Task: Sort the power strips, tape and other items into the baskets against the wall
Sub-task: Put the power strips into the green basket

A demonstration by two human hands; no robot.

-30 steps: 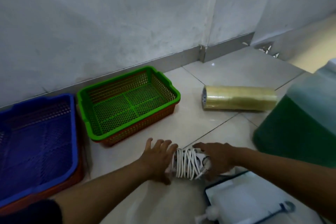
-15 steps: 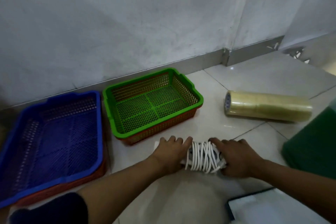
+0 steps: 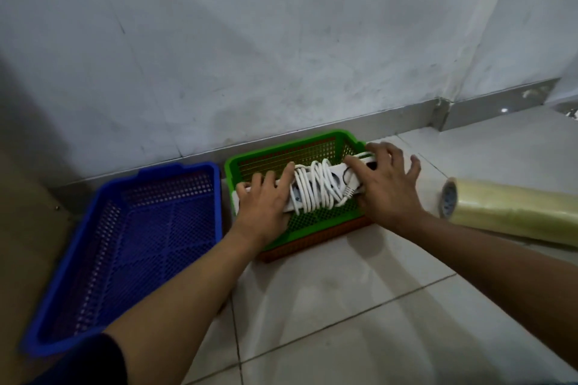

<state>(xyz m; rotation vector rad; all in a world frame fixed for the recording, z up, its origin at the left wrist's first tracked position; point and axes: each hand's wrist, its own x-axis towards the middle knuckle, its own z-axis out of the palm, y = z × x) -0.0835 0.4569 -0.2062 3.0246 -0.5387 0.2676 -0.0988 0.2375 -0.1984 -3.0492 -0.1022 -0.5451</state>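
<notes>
The left hand lies palm down on one end of the white power strip, and its fingers are curled over the top edge, so it grips that end. The right hand presses on the other end of the strip; its index finger and thumb are on the white body, while the other fingers are spread and reach past the right rim of the green basket. So both hands hold the same strip, one at each end. A white cable is wound many times around the middle of the strip, between the two hands, and the plug end of the cable hangs near the right hand.

The strip is inside the green basket, across its opening. I cannot tell if it already rests on the bottom mesh or is just above it. The green basket sits inside an orange basket, of which only the front wall shows under the green rim.

Just to the left of the green basket is a blue basket. Both stand against the grey wall. To the right of the green basket, a little apart from it, a long roll of clear tape lies on its side on the tiled floor.
</notes>
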